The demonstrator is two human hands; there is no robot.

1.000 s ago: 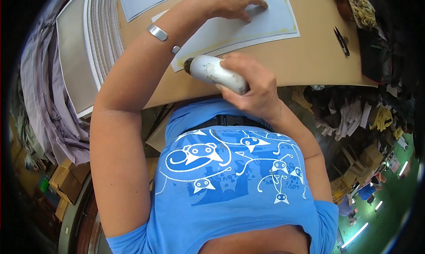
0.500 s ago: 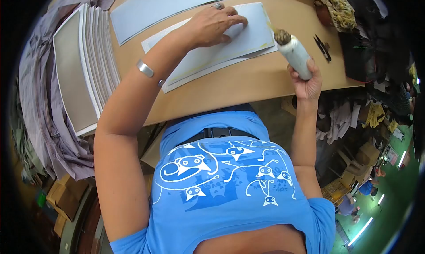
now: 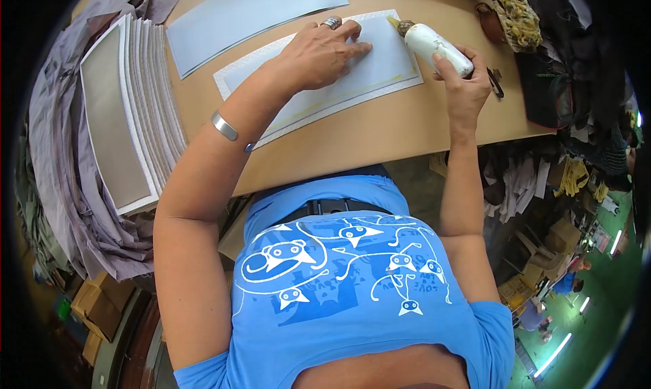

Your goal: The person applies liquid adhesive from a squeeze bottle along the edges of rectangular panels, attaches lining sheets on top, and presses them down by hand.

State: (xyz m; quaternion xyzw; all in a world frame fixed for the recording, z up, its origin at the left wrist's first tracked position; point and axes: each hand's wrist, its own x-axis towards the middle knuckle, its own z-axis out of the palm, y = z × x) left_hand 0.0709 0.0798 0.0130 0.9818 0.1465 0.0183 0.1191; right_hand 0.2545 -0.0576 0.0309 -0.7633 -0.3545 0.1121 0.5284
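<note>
My left hand (image 3: 324, 55) lies on a pale blue-grey sheet (image 3: 381, 55), fingers spread and slightly bent, a ring on one finger. Under that sheet is a white textured panel (image 3: 412, 79), whose border shows around it. A yellowish line runs along the sheet's near edge. My right hand (image 3: 466, 89) grips a white squeeze bottle (image 3: 434, 46) with a brown, crusted neck. The bottle leans to the left, and its yellow nozzle (image 3: 393, 23) points at the far right corner of the sheet. Whether the nozzle touches the surface I cannot tell.
Another pale sheet (image 3: 251, 19) lies farther back on the table (image 3: 380, 134). A stack of panels (image 3: 115, 118) stands at the left beside grey fabric (image 3: 74, 158). Small black snips (image 3: 496, 84) lie right of the bottle. Dark cloth and a yellow-crusted item (image 3: 515, 19) sit at the right edge.
My right hand has moved up and tipped the bottle further left, bringing its nozzle to the sheet's far right corner. My left hand stays on the sheet, shifted slightly nearer to me.
</note>
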